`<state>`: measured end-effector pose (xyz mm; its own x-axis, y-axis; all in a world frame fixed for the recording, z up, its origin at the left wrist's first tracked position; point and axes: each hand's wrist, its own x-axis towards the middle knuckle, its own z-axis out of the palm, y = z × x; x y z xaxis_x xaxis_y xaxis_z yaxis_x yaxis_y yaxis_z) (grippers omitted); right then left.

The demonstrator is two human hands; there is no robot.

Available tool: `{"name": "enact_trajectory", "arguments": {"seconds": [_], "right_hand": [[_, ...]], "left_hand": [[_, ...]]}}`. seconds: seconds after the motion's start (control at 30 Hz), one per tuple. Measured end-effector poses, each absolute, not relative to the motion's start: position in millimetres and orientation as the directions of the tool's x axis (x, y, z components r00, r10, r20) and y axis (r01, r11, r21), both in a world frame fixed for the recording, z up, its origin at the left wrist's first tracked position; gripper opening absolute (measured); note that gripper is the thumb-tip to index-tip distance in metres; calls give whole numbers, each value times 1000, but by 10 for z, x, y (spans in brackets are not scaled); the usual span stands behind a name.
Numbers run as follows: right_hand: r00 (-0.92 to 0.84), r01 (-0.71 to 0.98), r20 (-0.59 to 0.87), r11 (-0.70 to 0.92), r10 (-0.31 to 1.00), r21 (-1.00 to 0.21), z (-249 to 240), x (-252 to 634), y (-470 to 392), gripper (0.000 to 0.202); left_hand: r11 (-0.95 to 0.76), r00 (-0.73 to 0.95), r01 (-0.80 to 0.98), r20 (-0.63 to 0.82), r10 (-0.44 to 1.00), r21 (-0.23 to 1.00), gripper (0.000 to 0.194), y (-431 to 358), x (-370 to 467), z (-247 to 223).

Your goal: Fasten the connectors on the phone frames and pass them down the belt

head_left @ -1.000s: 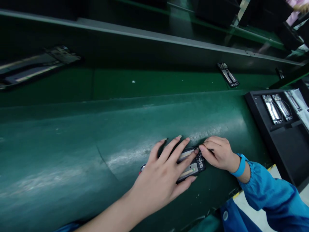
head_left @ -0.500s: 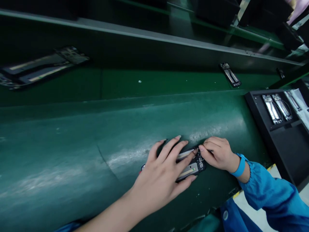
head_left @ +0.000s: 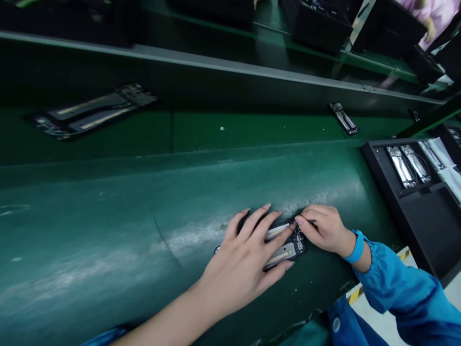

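An opened phone body (head_left: 288, 252) lies on the green work surface, its inner parts facing up. Across it rests my left hand (head_left: 241, 257), fingers spread, with the index fingertip pressing near the end that carries the small circuit parts. The palm hides much of the phone. My right hand (head_left: 322, 227) is closed in a pinch at that same end, around a thin dark tool (head_left: 312, 221) whose short end sticks out behind the fingers. Its tip is hidden, so the exact kind of tool cannot be made out.
Another opened phone body (head_left: 97, 111) lies at the far left, and a smaller-looking one (head_left: 344, 118) at the back right. A black tray (head_left: 387, 199) on the right holds several phone bodies. Behind a long grey rail (head_left: 216, 63) stand black boxes and a person in pink (head_left: 441, 19).
The view has shifted slightly, so the background phones appear a little further right and lower. Both hands keep nearly the same pose on the phone.
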<state>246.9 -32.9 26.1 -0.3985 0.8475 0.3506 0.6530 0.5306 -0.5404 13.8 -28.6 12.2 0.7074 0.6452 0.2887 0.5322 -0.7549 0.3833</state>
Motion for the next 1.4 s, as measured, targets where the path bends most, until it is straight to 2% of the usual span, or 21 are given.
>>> {"name": "enact_trajectory", "arguments": {"seconds": [0.17,0.6,0.87,1.1,1.2,1.27,1.3,1.37,1.4], "right_hand": [[-441,687,356,565,824,-457,246,2474,-355,34],[-393,687,429,570,813,-451,247,2487,-352,33],[-435,686,400,585,807,-433,270,2470,-353,35],[-413,689,368,550,833,-472,251,2469,-361,34],[-338,687,341,477,877,-548,230,2474,-351,36],[-237,677,275,361,932,-641,255,2482,-312,39],[-186,666,196,270,963,-696,284,2487,-279,40],[-143,629,-110,5,984,-777,373,2493,-193,38],[-164,618,-311,-148,936,-772,426,2492,-143,36]], "left_hand": [[-747,699,535,289,654,395,49,-292,138,114],[-775,737,527,266,621,348,51,-263,90,134],[-758,705,538,295,645,369,51,-285,116,131],[-769,727,533,275,629,353,47,-268,92,140],[-739,698,551,270,663,388,45,-270,92,143],[-725,691,557,259,675,405,43,-279,101,145],[-721,688,559,257,679,410,42,-285,108,146],[-718,679,561,268,684,413,41,-300,125,144],[-719,673,563,279,685,407,41,-307,135,142]]}}
